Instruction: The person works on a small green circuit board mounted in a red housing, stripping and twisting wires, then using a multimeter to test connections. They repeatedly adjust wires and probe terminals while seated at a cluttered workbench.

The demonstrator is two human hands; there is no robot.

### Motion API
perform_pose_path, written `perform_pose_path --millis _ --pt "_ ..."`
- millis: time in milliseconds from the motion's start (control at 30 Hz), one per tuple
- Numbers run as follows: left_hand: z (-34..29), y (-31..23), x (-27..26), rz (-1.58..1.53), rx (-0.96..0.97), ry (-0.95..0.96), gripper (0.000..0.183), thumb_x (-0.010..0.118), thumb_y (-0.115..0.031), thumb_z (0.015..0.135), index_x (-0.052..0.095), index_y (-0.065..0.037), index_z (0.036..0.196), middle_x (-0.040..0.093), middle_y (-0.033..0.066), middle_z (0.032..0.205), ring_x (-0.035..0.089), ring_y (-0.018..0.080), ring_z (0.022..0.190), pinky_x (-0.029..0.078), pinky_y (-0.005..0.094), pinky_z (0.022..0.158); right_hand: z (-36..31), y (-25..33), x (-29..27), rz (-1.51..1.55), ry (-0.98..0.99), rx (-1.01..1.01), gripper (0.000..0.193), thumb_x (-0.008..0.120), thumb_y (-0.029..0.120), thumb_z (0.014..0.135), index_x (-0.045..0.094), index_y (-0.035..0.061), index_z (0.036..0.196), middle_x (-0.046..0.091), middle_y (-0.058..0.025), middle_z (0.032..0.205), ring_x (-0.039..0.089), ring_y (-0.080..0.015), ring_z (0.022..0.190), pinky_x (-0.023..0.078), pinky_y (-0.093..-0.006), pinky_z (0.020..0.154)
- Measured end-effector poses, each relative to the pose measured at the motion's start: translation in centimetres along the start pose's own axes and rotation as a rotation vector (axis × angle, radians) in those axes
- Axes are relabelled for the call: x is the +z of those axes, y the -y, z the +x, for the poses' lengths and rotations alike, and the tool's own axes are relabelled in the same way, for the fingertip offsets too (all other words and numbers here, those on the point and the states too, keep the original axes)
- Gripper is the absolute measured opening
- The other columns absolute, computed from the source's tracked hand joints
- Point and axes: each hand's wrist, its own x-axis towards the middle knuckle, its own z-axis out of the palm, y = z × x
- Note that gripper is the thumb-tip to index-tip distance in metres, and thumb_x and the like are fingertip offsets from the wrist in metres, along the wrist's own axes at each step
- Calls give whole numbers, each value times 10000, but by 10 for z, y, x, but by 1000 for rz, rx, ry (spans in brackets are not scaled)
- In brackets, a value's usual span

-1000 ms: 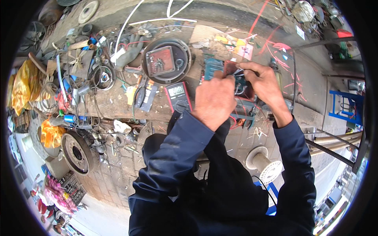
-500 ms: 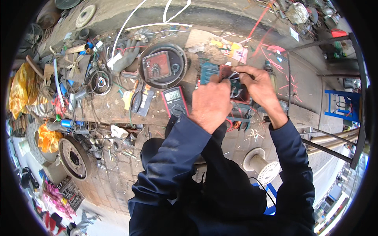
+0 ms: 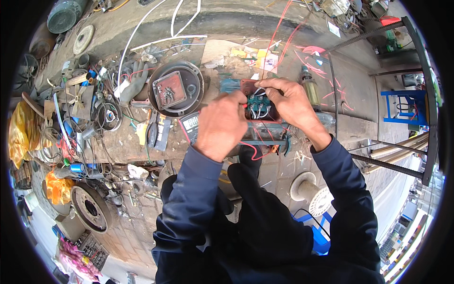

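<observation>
A reddish open terminal box (image 3: 248, 85) with a teal terminal block (image 3: 258, 105) inside sits on the worktop before me. Pale wires loop over the block. My left hand (image 3: 222, 124) is closed at the box's left side; a small red tip shows by its fingertips, but what it grips is mostly hidden. At the box's upper right, my right hand (image 3: 294, 102) pinches a white wire (image 3: 259, 91) between thumb and forefinger. A red multimeter (image 3: 190, 124) with a lit display lies partly covered by my left hand.
Left of the box stands a round dark metal housing (image 3: 197, 78) with a tray of small screws (image 3: 170, 91) in it. Pliers (image 3: 152, 130) lie nearby. A metal frame (image 3: 421, 94) stands at right, and a wire spool (image 3: 309, 191) on the floor.
My left hand has moved left and down off the terminal block, uncovering it and covering part of the multimeter. My right hand keeps its pinch by the box. The whole view has shifted.
</observation>
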Motion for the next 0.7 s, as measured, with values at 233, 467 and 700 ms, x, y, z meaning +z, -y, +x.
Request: perform_pose_path --millis 233,467,700 --pt "20 13 1 -126 -13 -66 240 610 -139 1036 759 -37 1193 774 225 1107 746 407 1041 576 456 899 -3 -3 -1 -16 5 -52 283 621 85 1024 792 52 1247 772 -229 1204 749 -376 1135 559 -418 1012" --pt "7 -2 21 -239 36 -164 138 650 -82 982 713 -50 1101 741 220 1086 713 449 1028 573 518 892 -9 5 -5 18 22 38 285 609 27 1038 778 15 1267 777 -188 1223 732 -296 1164 534 -369 1042" --pt "27 -1 26 -436 -103 -106 186 611 -92 998 627 -14 1166 734 264 1021 736 448 960 567 487 839 -21 3 5 -80 -80 -173 263 618 -39 1016 778 -17 1223 775 -180 1220 727 -288 1160 541 -361 1027"
